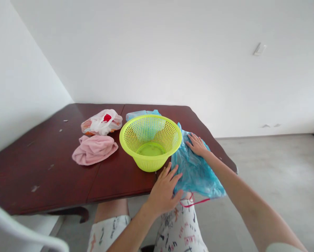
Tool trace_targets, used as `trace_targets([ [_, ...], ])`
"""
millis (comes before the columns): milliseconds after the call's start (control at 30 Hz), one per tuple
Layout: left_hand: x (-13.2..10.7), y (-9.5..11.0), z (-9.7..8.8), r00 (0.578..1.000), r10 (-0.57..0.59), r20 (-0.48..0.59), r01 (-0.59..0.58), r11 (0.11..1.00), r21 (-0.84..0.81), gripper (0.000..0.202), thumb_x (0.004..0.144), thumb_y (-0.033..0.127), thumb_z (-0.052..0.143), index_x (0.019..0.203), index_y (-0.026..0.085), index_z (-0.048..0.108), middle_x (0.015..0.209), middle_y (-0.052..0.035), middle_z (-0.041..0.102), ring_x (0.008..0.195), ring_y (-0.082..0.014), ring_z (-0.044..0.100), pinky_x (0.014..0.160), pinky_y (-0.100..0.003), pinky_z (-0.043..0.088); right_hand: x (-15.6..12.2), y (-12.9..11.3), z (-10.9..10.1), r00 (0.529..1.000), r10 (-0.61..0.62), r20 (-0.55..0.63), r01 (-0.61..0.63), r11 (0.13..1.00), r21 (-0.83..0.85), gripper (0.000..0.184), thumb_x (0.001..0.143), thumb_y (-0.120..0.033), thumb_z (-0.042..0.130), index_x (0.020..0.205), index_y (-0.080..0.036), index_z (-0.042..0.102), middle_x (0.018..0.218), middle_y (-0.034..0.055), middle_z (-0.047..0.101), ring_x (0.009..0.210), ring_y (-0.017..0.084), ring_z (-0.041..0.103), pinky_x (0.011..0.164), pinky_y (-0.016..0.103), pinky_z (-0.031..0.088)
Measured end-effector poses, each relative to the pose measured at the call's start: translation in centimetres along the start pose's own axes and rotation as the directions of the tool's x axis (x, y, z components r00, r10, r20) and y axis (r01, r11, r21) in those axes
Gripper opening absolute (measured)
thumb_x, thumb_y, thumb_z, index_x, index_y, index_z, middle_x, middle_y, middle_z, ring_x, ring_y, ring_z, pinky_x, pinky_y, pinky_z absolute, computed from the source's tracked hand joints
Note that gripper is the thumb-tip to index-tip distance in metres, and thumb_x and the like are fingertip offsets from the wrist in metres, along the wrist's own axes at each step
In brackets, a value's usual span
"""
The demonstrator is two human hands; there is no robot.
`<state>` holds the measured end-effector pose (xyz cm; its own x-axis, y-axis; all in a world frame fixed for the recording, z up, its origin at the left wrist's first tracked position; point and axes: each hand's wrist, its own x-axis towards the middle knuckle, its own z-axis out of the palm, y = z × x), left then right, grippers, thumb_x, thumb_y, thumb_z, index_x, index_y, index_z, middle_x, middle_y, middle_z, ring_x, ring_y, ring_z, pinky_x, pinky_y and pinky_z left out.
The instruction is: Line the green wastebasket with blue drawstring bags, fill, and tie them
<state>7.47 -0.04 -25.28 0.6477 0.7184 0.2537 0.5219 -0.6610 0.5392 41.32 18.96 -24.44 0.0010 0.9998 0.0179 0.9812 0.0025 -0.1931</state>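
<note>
Blue plastic bag [195, 171] lay crumpled on the table's right corner, directly beneath the right hand [197, 145], which pressed down flat and wide with its fingers spread, gripping nothing. Toward the person from that hand, the left hand [163, 190] stood open with its fingers fanned against the bag's near edge. It did not appear closed on anything, though how much plastic lay under its fingertips was hard to tell. A thin red cord [195, 202] trailed from the bag's lower edge, just right of the left hand.

Just beyond the left fingertips stood a lime-green perforated plastic colander [150, 140], almost touching the bag. Farther left of both hands lay a pink towel [94, 149] and a white plastic carrier bag [101, 122] with a red mark, while a pale blue plastic bag [142, 113] showed behind the colander. Beneath everything was a dark red wooden table [49, 175].

The bag's lower part seemed to overhang the table edge above the person's patterned shorts [179, 227], so slick plastic could slide off if pressure eased. Fingers dragging across the thin film might tear it, and a push leftward could tip the light colander. The loose cord could also snag a hand.
</note>
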Motion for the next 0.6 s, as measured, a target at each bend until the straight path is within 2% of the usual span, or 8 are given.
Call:
trace_targets([
  [100, 0.0, 0.0, -0.1, 0.999, 0.028, 0.014, -0.029, 0.999, 0.042, 0.077, 0.117, 0.060, 0.068, 0.184, 0.026, 0.053, 0.198, -0.0093, 0.038, 0.189, -0.0402, 0.021, 0.151, -0.070, 0.032, 1.9, -1.1, -1.5, 0.997, -0.050, -0.054, 0.050, 0.999, -0.004, 0.073, 0.122, -0.048, 0.041, 0.189, -0.021, 0.041, 0.201, 0.0132, 0.032, 0.188, 0.031, 0.027, 0.153, 0.062, 0.010],
  [167, -0.1, -0.1, 0.0, 0.999, 0.035, 0.018, -0.036, 0.997, 0.063, 0.084, 0.117, 0.066, 0.067, 0.187, 0.026, 0.047, 0.199, -0.0110, 0.036, 0.189, -0.0416, 0.022, 0.150, -0.071, 0.033, 1.6, -2.5, -1.7, 0.992, -0.032, -0.126, 0.031, 0.999, -0.008, 0.073, 0.121, -0.042, 0.040, 0.190, -0.018, 0.039, 0.203, 0.0159, 0.023, 0.189, 0.036, 0.019, 0.152, 0.069, 0.006],
  [233, -0.1, -0.3, 0.3, 0.999, 0.039, 0.028, -0.041, 0.997, 0.072, 0.086, 0.117, 0.067, 0.067, 0.189, 0.028, 0.043, 0.201, -0.0107, 0.032, 0.189, -0.0426, 0.022, 0.149, -0.072, 0.034, 0.2, -4.4, -0.8, 0.989, -0.006, -0.148, 0.006, 1.000, -0.001, 0.075, 0.122, -0.048, 0.039, 0.192, -0.021, 0.036, 0.205, 0.0155, 0.012, 0.190, 0.043, 0.010, 0.150, 0.077, 0.008],
  [300, -0.1, -0.4, 0.6, 0.998, 0.047, 0.038, -0.049, 0.996, 0.068, 0.085, 0.117, 0.067, 0.065, 0.190, 0.030, 0.041, 0.201, -0.0088, 0.032, 0.189, -0.0420, 0.023, 0.150, -0.071, 0.033, -1.6, -6.3, 0.7, 0.997, 0.008, -0.076, -0.008, 1.000, 0.007, 0.078, 0.122, -0.060, 0.041, 0.193, -0.030, 0.036, 0.206, 0.0123, 0.005, 0.190, 0.050, 0.005, 0.146, 0.086, 0.012],
  [367, -0.1, -0.4, 0.9, 0.998, 0.047, 0.029, -0.049, 0.997, 0.057, 0.085, 0.117, 0.069, 0.064, 0.190, 0.032, 0.041, 0.200, -0.0080, 0.034, 0.188, -0.0409, 0.025, 0.151, -0.070, 0.031, -2.7, -7.8, 2.2, 0.999, 0.034, 0.036, -0.034, 0.999, 0.001, 0.080, 0.121, -0.065, 0.042, 0.194, -0.034, 0.035, 0.206, 0.0121, 0.003, 0.189, 0.055, 0.004, 0.141, 0.092, 0.013],
  [467, -0.1, -0.3, 1.1, 0.999, 0.028, 0.016, -0.028, 0.998, 0.052, 0.088, 0.117, 0.073, 0.062, 0.191, 0.032, 0.040, 0.201, -0.0099, 0.030, 0.189, -0.0410, 0.025, 0.151, -0.068, 0.029, -2.1, -8.6, 3.0, 0.995, 0.057, 0.084, -0.057, 0.998, -0.002, 0.081, 0.121, -0.062, 0.046, 0.194, -0.028, 0.035, 0.204, 0.0205, 0.012, 0.188, 0.056, 0.009, 0.138, 0.096, 0.010],
  [600, -0.1, -0.4, 1.2, 0.999, 0.026, 0.028, -0.028, 0.996, 0.079, 0.096, 0.116, 0.076, 0.062, 0.195, 0.030, 0.031, 0.203, -0.0148, 0.019, 0.188, -0.0434, 0.024, 0.149, -0.069, 0.033, 2.1, -8.1, 1.7, 1.000, -0.001, 0.030, -0.001, 0.999, 0.043, 0.079, 0.120, -0.060, 0.053, 0.190, -0.025, 0.042, 0.200, 0.0249, 0.027, 0.186, 0.052, 0.016, 0.139, 0.091, 0.012],
])
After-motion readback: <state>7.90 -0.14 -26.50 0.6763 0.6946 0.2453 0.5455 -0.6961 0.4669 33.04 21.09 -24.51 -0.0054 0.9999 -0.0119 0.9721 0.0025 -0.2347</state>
